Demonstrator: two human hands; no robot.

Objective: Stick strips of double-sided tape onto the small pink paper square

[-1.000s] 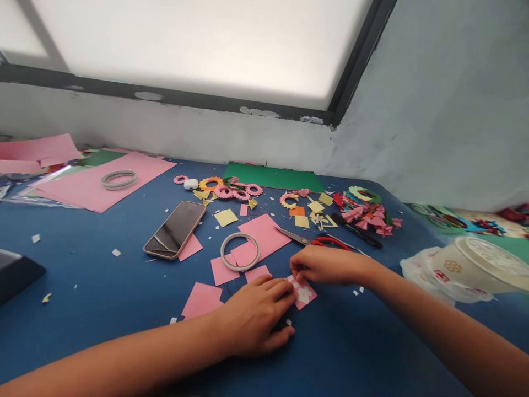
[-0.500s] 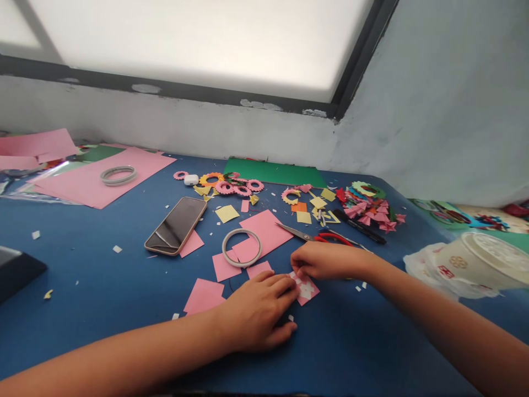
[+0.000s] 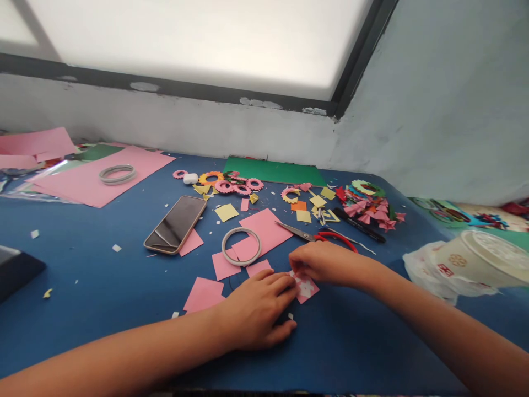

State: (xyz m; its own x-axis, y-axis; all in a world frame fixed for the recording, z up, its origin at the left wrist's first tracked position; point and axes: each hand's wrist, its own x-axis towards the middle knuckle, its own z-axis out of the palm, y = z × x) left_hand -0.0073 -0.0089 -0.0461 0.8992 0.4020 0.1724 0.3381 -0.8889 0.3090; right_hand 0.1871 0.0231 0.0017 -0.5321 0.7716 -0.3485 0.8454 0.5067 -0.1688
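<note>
A small pink paper square (image 3: 306, 289) with white strips on it lies flat on the blue table. My left hand (image 3: 259, 309) rests palm down at its left side, fingers apart, fingertips on the paper's edge. At the square's upper edge, my right hand (image 3: 314, 261) is closed, thumb and fingers pinched together; whatever is between them is hidden. Red-handled scissors (image 3: 303, 234) lie just beyond my right hand. A roll of white tape (image 3: 225, 247) sits on pink paper pieces (image 3: 266, 232) beyond my left hand.
A phone (image 3: 176, 225) lies at centre left. Paper rings (image 3: 225, 187), a green sheet (image 3: 275, 172) and a heap of folded pieces (image 3: 367, 205) are farther back. A cup (image 3: 479, 262) on plastic stands at right. A dark object (image 3: 19, 273) is at the left edge.
My right hand has shifted very slightly left along the square's upper edge. My left hand keeps its place.
</note>
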